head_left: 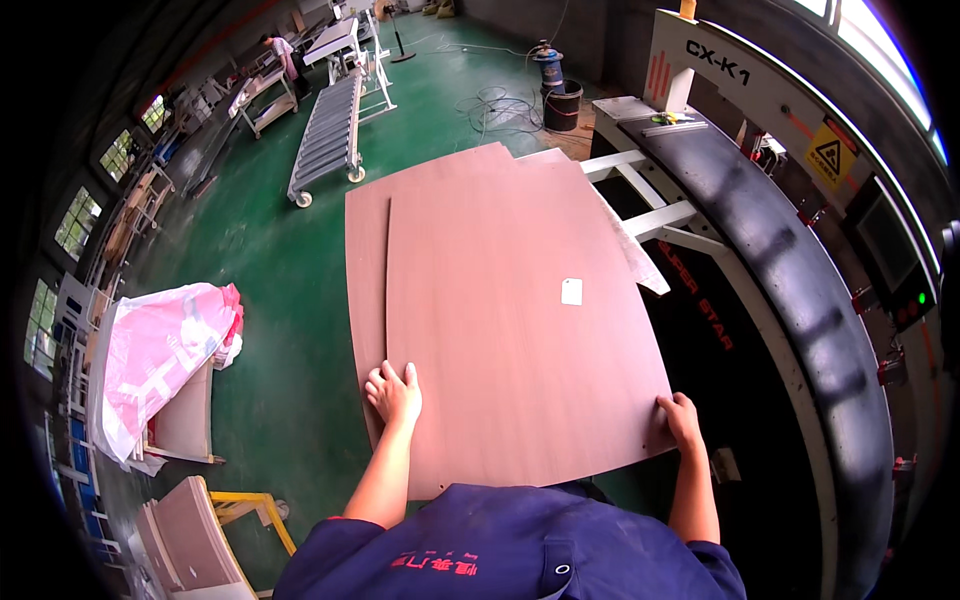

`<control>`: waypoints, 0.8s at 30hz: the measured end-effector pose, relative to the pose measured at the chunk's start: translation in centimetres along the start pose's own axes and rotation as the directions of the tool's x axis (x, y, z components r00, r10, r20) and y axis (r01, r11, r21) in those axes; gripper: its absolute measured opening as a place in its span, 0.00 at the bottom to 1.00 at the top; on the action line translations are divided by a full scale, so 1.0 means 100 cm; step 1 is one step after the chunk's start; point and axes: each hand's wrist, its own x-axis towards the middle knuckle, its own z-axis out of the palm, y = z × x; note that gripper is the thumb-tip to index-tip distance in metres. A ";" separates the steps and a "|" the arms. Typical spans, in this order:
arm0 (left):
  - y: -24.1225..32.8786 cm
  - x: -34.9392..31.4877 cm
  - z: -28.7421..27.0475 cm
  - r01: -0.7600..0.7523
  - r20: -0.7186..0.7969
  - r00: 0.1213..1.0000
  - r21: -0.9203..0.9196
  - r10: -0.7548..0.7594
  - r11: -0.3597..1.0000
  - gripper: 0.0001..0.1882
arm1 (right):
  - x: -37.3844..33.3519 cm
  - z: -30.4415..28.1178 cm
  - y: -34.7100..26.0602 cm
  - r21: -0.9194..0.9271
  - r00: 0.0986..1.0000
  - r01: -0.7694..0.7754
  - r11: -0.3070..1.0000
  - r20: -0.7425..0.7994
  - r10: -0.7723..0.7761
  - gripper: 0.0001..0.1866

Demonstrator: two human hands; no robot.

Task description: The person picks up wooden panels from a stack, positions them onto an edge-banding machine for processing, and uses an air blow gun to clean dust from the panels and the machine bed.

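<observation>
A large reddish-brown board lies on top of another brown board, whose left strip and far corner show from beneath. A small white label sits on the upper board. My left hand is at the upper board's near left edge, thumb on its face and fingers bent over the edge above the lower board. At the near right corner, my right hand grips the upper board's edge, fingertips on top; the rest of its grip is hidden.
Along the right runs a large white and black machine with a screen; its white support arms reach toward the boards. Pink plastic sheeting covers a stack at left. A roller conveyor and a blue drum-shaped device stand farther off. Another person is far left.
</observation>
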 end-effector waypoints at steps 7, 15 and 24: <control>0.040 0.010 0.003 0.031 0.052 0.998 -0.045 -0.028 0.999 0.27 | -0.020 -0.003 0.027 -0.071 0.986 -0.124 0.990 -0.122 0.114 0.24; 0.064 0.027 0.000 0.081 0.150 0.986 -0.066 -0.070 0.995 0.30 | -0.045 0.009 0.039 0.029 0.946 -0.107 0.994 -0.304 0.110 0.24; 0.062 0.082 -0.009 0.343 0.477 0.878 -0.552 -0.049 0.760 0.38 | -0.033 -0.008 0.006 0.081 0.933 -0.104 0.991 -0.337 0.125 0.21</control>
